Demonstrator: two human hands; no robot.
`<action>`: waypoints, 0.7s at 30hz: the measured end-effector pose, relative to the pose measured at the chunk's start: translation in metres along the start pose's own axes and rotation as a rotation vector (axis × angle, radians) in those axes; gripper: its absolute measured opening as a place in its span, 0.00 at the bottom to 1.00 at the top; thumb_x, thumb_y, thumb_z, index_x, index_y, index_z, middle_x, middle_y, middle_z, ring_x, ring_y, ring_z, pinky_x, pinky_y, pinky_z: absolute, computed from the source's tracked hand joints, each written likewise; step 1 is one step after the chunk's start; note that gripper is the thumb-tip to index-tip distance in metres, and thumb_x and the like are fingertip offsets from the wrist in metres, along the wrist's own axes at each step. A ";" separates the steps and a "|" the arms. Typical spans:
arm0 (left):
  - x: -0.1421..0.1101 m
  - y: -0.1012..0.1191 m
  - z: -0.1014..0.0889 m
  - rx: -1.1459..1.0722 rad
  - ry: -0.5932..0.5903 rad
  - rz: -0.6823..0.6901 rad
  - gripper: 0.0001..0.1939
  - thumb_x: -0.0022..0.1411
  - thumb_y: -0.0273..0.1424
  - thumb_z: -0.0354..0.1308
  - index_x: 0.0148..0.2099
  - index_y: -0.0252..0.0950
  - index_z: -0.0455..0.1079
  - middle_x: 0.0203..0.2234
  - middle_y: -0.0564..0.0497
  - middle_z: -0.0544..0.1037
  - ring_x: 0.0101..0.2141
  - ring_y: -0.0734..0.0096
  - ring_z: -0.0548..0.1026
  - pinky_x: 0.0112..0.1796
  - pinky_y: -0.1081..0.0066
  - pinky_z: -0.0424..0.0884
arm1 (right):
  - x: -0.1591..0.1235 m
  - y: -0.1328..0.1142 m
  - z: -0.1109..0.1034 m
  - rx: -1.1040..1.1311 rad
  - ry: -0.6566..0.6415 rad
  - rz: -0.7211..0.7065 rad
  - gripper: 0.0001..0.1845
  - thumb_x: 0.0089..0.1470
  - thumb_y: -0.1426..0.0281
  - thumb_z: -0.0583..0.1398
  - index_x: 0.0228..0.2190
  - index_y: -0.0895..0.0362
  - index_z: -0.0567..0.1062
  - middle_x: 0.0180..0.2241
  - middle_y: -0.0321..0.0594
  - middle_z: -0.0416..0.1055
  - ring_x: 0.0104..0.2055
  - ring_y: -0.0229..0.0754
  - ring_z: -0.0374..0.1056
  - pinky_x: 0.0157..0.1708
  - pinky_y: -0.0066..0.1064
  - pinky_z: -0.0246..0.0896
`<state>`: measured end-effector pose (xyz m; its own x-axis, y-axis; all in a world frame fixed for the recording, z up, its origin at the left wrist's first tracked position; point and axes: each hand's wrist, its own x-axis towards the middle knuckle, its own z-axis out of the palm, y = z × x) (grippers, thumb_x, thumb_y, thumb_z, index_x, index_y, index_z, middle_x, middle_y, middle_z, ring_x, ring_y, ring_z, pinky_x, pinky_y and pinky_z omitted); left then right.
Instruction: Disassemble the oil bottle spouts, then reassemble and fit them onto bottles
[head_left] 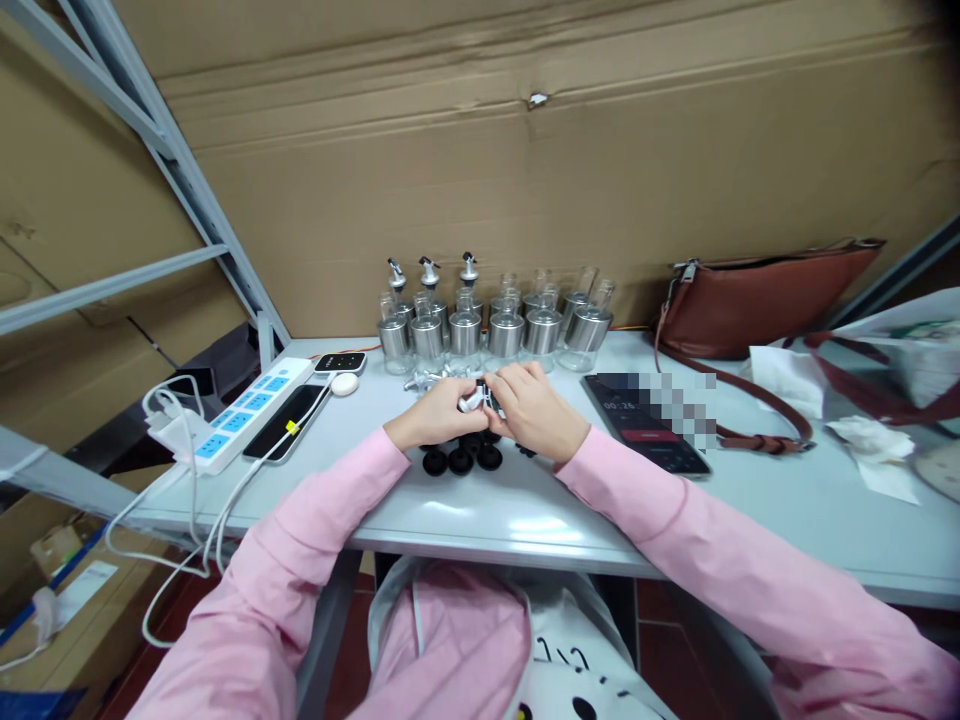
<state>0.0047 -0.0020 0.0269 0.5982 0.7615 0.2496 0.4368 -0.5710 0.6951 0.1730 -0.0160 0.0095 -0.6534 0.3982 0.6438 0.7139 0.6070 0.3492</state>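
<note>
My left hand (435, 414) and my right hand (534, 408) meet over the middle of the table. Both are closed around a silver pourer spout (472, 402) with a black part at its top; fingers hide much of it. Just below them lie several round black stoppers (460, 460), partly covered by the hands. Behind my left hand, loose silver spouts (424, 381) rest on the tabletop. Farther back stand rows of glass bottles (465, 335) with metal sleeves. In the back row at left, 3 of them carry a silver and black pourer (429, 270).
On the left are a power strip (238, 420), a dark phone (287, 424) and white cables (225, 510). A large phone (645, 425), a brown bag (750, 300) with its strap and crumpled tissue (874, 445) lie at right. Cardboard (450, 180) stands behind the bottles.
</note>
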 end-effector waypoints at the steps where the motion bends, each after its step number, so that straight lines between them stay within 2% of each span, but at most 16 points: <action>1: 0.000 0.000 0.000 0.002 -0.003 -0.008 0.10 0.45 0.31 0.51 0.21 0.35 0.51 0.17 0.59 0.51 0.21 0.80 0.50 0.23 0.75 0.47 | 0.000 0.000 0.001 0.003 -0.001 -0.001 0.15 0.57 0.68 0.49 0.40 0.65 0.68 0.30 0.47 0.66 0.34 0.48 0.58 0.34 0.36 0.48; 13: 0.001 -0.005 0.000 0.028 -0.021 -0.033 0.07 0.45 0.31 0.49 0.22 0.34 0.55 0.17 0.59 0.55 0.21 0.79 0.53 0.24 0.75 0.48 | -0.002 0.004 0.007 0.124 -0.014 -0.030 0.16 0.59 0.68 0.47 0.41 0.66 0.67 0.31 0.49 0.66 0.33 0.47 0.59 0.33 0.35 0.51; 18: 0.000 -0.005 -0.004 0.047 -0.165 -0.027 0.12 0.44 0.31 0.48 0.18 0.36 0.46 0.16 0.58 0.46 0.21 0.80 0.47 0.24 0.73 0.44 | -0.007 0.014 0.005 0.233 -0.033 -0.195 0.15 0.59 0.76 0.45 0.33 0.60 0.70 0.25 0.41 0.65 0.29 0.41 0.59 0.32 0.32 0.50; 19: 0.000 -0.005 -0.005 0.038 -0.154 -0.022 0.12 0.44 0.31 0.47 0.19 0.36 0.45 0.16 0.58 0.46 0.21 0.79 0.48 0.24 0.73 0.45 | -0.008 0.015 0.005 0.272 -0.043 -0.195 0.15 0.59 0.76 0.45 0.32 0.59 0.70 0.25 0.40 0.66 0.29 0.40 0.60 0.33 0.32 0.51; 21: 0.002 -0.006 -0.008 0.009 -0.066 -0.018 0.10 0.45 0.32 0.47 0.20 0.35 0.48 0.17 0.58 0.49 0.21 0.79 0.50 0.24 0.74 0.47 | -0.007 0.015 0.005 0.354 -0.053 -0.108 0.14 0.59 0.75 0.46 0.33 0.58 0.70 0.27 0.41 0.67 0.31 0.40 0.62 0.33 0.32 0.53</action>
<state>-0.0024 0.0053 0.0284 0.6332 0.7498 0.1921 0.4538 -0.5607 0.6926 0.1869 -0.0065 0.0072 -0.7388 0.3487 0.5767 0.5154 0.8437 0.1501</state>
